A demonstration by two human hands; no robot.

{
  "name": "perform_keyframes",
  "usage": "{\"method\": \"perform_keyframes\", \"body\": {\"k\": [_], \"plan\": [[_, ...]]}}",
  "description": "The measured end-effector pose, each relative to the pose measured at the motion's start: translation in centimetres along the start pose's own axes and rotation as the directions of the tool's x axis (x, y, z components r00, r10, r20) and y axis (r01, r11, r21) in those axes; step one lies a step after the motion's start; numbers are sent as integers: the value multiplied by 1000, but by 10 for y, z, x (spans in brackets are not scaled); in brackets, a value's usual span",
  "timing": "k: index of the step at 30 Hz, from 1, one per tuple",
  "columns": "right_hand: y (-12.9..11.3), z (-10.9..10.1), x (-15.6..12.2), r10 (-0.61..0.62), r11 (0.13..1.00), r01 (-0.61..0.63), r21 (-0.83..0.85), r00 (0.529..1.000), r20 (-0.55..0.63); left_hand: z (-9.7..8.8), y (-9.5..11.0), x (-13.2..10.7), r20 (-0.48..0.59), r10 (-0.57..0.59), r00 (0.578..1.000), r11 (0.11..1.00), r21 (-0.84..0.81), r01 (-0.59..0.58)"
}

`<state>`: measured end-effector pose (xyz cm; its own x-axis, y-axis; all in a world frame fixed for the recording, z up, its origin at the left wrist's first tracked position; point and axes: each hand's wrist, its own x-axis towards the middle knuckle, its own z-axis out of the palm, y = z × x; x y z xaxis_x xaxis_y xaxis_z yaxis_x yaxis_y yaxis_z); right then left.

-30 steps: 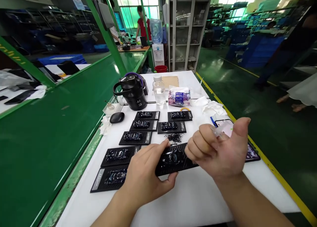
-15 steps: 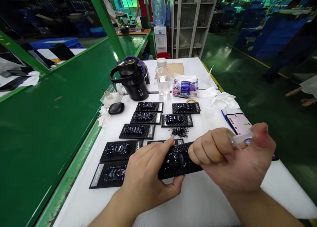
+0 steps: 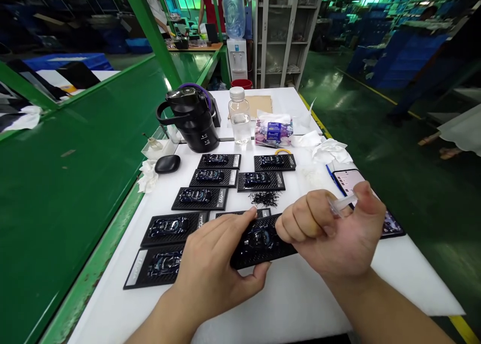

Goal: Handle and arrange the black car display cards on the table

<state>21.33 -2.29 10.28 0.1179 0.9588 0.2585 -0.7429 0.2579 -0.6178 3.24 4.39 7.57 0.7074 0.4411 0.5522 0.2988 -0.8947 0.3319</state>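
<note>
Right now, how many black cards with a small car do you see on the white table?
9: three in the left column, two right, two near-left, one under the left hand, another mostly hidden behind it.

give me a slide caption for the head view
Left hand steadies a black card with a toy car; right hand pinches a small clear piece over a white table.

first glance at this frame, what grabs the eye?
The two bare hands at the near edge of the white table: the left hand grips a black carbon-pattern card with a small car, and the right hand pinches a small clear piece just above it. Behind them lie rows of matching car cards, with a little pile of black bits among them. Further back stands a black jug beside a clear bottle.
</note>
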Motion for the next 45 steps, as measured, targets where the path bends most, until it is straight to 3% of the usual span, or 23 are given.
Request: {"method": "perform_keyframes", "body": {"k": [26,29,33,36,38,40,41,43,45], "plan": [[5,-5,3,-26,999,26,-31,1000,12,1,-4,-5,26,3,1000,1000,24,-4],[10,-3,-3,-19,984,26,-175,999,46,3,-5,-5,37,13,999,999,38,-14],[5,7,-19,53,854,-26,-519,998,39,2,-3,-3,103,-16,995,1000,27,14],[-16,1,-23,-94,829,55,-556,995,-43,-2,3,-1,170,-1,985,1000,-18,4],[-32,-20,-15,-296,773,134,-620,941,-165,-4,9,-2,295,40,955,997,-82,-17],[-41,-50,-1,-430,663,57,-746,845,-318,-4,14,-5,450,76,890,992,-126,-21],[-42,-66,6,-479,600,-14,-800,795,-373,-3,17,-6,510,83,856,992,-127,-20],[-38,-92,16,-493,559,-88,-825,765,-415,-1,20,-8,583,60,810,996,-86,-12],[-32,-101,16,-535,529,-103,-843,730,-425,0,22,-9,607,31,794,999,-45,-5]]}}
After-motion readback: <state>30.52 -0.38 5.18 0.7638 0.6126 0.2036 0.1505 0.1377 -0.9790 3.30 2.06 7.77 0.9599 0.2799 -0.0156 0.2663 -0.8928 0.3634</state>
